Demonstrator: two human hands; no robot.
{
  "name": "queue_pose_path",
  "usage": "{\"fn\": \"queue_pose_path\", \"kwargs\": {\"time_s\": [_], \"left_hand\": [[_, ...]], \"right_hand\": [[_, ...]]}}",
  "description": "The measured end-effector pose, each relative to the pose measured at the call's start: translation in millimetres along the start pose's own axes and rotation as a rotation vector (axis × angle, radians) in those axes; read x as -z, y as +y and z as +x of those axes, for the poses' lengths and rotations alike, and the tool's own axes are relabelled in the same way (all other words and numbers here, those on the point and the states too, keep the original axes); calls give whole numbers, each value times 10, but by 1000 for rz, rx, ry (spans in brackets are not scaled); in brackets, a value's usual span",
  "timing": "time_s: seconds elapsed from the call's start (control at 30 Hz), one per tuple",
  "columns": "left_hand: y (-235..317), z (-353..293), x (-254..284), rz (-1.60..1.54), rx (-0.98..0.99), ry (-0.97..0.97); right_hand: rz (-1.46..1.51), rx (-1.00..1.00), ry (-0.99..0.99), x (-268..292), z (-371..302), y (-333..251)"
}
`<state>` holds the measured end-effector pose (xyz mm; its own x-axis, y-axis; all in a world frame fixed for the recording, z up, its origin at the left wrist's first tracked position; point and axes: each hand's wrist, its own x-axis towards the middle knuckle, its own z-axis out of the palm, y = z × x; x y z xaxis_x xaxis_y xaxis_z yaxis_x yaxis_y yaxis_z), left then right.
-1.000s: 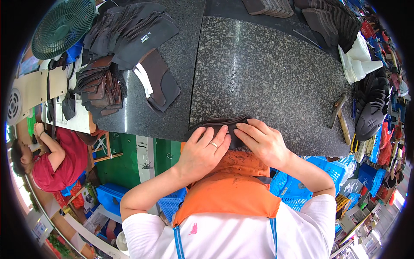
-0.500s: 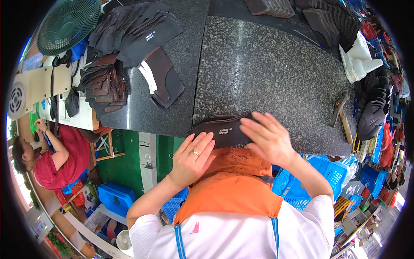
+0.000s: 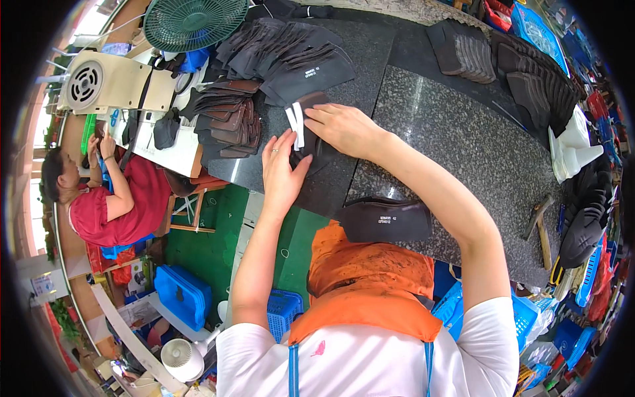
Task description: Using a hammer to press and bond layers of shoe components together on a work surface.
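Observation:
Both my hands reach out to the left over a dark granite table point(image 3: 463, 139). My right hand point(image 3: 340, 127) lies flat on a dark shoe piece with white-edged strips point(image 3: 301, 129) that rests on the table. Beside it, my left hand point(image 3: 281, 169) touches the near edge of the same piece with fingers spread. A black shaped shoe upper point(image 3: 387, 220) with a small white label lies by itself at the table's near edge, close to my orange apron, with neither hand on it.
Stacks of dark cut pieces point(image 3: 284, 53) and brown pieces point(image 3: 228, 119) cover the table's left part. More black stacks point(image 3: 463, 49) sit at the far right. A hammer point(image 3: 537, 221) lies at right. A green fan point(image 3: 192, 20) stands behind. A person in red point(image 3: 106, 198) sits at a machine on the left.
My hands have left the black upper at the near edge and moved left and away, onto the dark piece by the stacks. The upper stays where it was.

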<state>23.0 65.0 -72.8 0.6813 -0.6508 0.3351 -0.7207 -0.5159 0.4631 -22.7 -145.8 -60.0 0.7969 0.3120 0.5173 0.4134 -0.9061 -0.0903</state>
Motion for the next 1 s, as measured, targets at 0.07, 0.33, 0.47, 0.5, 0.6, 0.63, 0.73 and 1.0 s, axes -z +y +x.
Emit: {"fn": "queue_pose_path", "kwargs": {"time_s": [0.07,0.33,0.47,0.5,0.6,0.63,0.73,1.0], "left_hand": [[-5,-29,55,-27,45,-42],[-24,167,98,-78,44,-115],[78,148,117,32,-13,56],[409,184,198,1,-104,218],[778,-71,347,-56,-392,-3],[839,-154,304,-82,-429,-129],[794,-145,187,-5,-433,-139],[904,39,315,-421,-205,1]], "right_hand": [[1,-1,-152,237,-117,-69],[32,82,-44,481,-467,16],[32,76,-39,404,-368,-36],[-45,85,-69,381,-398,32],[-31,107,-60,331,-320,55],[-15,121,-77,360,-323,59],[188,27,-102,503,-418,154],[500,-358,-37,1177,-1017,-44]]}}
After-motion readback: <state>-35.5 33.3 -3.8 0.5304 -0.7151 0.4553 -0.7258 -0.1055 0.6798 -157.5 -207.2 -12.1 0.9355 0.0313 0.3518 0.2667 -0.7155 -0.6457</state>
